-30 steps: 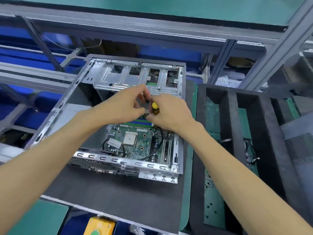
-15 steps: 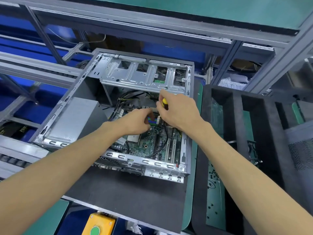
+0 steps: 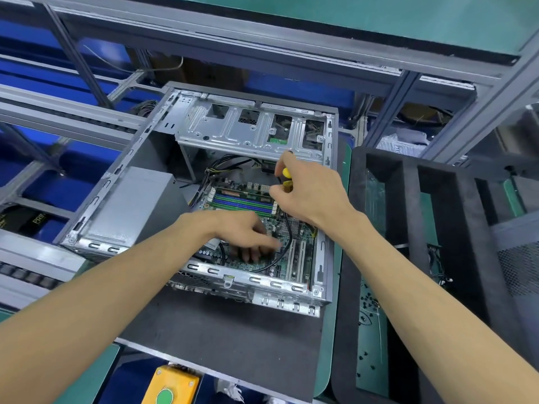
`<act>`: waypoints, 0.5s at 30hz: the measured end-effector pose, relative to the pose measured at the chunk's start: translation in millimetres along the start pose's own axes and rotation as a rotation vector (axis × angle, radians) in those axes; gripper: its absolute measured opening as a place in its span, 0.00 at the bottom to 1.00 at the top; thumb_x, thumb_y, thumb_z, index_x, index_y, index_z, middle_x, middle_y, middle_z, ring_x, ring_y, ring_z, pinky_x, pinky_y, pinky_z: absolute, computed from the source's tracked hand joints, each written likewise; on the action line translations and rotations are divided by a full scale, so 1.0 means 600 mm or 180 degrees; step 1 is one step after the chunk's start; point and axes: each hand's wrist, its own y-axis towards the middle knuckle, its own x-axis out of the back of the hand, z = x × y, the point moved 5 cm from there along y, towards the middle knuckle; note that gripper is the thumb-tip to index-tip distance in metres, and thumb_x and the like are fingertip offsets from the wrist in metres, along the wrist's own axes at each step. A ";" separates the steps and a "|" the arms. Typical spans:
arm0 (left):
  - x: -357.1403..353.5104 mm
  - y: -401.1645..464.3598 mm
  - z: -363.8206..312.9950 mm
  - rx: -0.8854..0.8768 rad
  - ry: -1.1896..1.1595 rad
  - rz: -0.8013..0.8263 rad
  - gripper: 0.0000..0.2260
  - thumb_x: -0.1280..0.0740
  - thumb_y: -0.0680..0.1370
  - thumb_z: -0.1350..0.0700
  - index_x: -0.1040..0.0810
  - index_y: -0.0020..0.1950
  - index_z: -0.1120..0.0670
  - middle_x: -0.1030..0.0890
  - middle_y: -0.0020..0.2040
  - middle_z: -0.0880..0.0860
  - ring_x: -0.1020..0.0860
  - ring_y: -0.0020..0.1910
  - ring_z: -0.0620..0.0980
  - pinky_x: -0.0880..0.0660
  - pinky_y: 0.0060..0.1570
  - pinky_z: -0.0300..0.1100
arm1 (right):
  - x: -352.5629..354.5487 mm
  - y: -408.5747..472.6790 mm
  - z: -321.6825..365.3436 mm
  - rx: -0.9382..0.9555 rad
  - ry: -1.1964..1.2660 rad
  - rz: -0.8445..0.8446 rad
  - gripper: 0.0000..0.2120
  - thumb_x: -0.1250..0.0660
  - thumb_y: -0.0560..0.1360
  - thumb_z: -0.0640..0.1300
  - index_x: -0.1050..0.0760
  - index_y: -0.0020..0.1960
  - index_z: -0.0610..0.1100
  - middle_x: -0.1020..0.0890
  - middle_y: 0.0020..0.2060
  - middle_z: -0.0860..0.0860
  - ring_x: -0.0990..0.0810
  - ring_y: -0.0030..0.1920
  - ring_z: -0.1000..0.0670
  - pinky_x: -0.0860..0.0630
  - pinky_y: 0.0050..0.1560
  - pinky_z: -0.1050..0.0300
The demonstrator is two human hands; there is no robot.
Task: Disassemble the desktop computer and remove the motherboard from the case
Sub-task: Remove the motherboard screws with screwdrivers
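Note:
An open silver desktop case [image 3: 122,199] lies on a dark mat, with the green motherboard [image 3: 264,211] inside at its right half. My right hand [image 3: 309,193] grips a yellow-handled screwdriver [image 3: 286,177] upright over the board's far right part. My left hand [image 3: 248,234] reaches down into the case, its fingers spread low over the near middle of the board beside a black cable [image 3: 287,243]. Blue and green memory slots [image 3: 242,201] show between the two hands. What the left fingertips touch is blurred.
A metal drive cage [image 3: 248,129] spans the case's far end. A grey power supply box [image 3: 128,205] fills the left half. Black foam trays [image 3: 408,217] stand to the right, with small screws on the green mat [image 3: 370,319]. A yellow button box [image 3: 172,386] sits at the near edge.
My left hand has left the screwdriver and dropped toward me, down onto the near part of the board. My right hand keeps the screwdriver near the board's far right.

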 end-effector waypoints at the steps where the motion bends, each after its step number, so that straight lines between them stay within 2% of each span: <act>1: -0.014 -0.006 -0.009 -0.0053 0.0005 0.0345 0.20 0.32 0.77 0.38 0.18 0.46 0.55 0.15 0.39 0.50 0.17 0.39 0.48 0.18 0.44 0.45 | 0.000 0.001 0.001 -0.0003 -0.0058 -0.0006 0.09 0.38 0.77 0.55 0.29 0.52 0.50 0.25 0.30 0.55 0.25 0.32 0.48 0.28 0.34 0.54; 3: -0.022 -0.021 -0.025 -0.0326 -0.0023 0.0678 0.15 0.30 0.77 0.42 0.19 0.44 0.54 0.17 0.39 0.52 0.19 0.40 0.47 0.20 0.43 0.40 | -0.001 0.002 -0.001 -0.0032 -0.0123 -0.0026 0.10 0.41 0.80 0.56 0.28 0.51 0.50 0.23 0.29 0.53 0.24 0.31 0.47 0.27 0.34 0.54; 5: -0.001 -0.040 -0.035 -0.0598 -0.0381 0.0424 0.08 0.31 0.79 0.51 0.19 0.45 0.54 0.16 0.38 0.54 0.19 0.38 0.46 0.22 0.43 0.38 | -0.001 0.001 -0.003 -0.0054 -0.0067 -0.0031 0.08 0.41 0.80 0.53 0.29 0.53 0.49 0.23 0.29 0.53 0.24 0.31 0.48 0.29 0.32 0.55; 7: 0.037 -0.057 -0.033 -0.0712 -0.1003 -0.0181 0.07 0.33 0.80 0.53 0.20 0.47 0.55 0.22 0.30 0.51 0.24 0.30 0.48 0.24 0.37 0.41 | 0.001 0.000 -0.005 -0.0098 0.0063 -0.0080 0.08 0.39 0.78 0.52 0.32 0.53 0.49 0.24 0.28 0.53 0.25 0.30 0.49 0.34 0.30 0.56; 8: 0.058 -0.066 -0.028 -0.0729 -0.1240 -0.0580 0.08 0.34 0.80 0.52 0.20 0.46 0.54 0.27 0.27 0.49 0.29 0.26 0.47 0.29 0.31 0.42 | 0.002 0.000 -0.005 -0.0115 0.0121 -0.0091 0.09 0.39 0.77 0.53 0.33 0.53 0.49 0.25 0.28 0.54 0.26 0.29 0.50 0.36 0.29 0.57; 10: 0.101 -0.088 -0.015 -0.0754 -0.1136 -0.1611 0.13 0.33 0.78 0.44 0.20 0.39 0.50 0.31 0.25 0.46 0.35 0.23 0.44 0.37 0.31 0.40 | 0.002 0.000 -0.004 -0.0123 0.0149 -0.0035 0.11 0.38 0.76 0.54 0.33 0.53 0.49 0.24 0.29 0.54 0.26 0.30 0.51 0.35 0.29 0.57; 12: 0.136 -0.116 -0.004 -0.0824 -0.0912 -0.2455 0.17 0.31 0.75 0.39 0.20 0.33 0.49 0.30 0.24 0.44 0.35 0.23 0.40 0.37 0.33 0.38 | 0.000 0.001 -0.002 -0.0111 0.0051 0.0049 0.11 0.38 0.76 0.54 0.32 0.53 0.48 0.23 0.30 0.53 0.24 0.31 0.49 0.32 0.32 0.55; 15: 0.161 -0.141 0.000 -0.0923 -0.0921 -0.2864 0.22 0.28 0.74 0.41 0.25 0.28 0.55 0.39 0.22 0.45 0.42 0.23 0.43 0.42 0.26 0.32 | 0.002 0.001 -0.004 -0.0143 0.0159 0.0011 0.09 0.38 0.77 0.53 0.31 0.51 0.48 0.25 0.29 0.54 0.26 0.31 0.51 0.34 0.32 0.55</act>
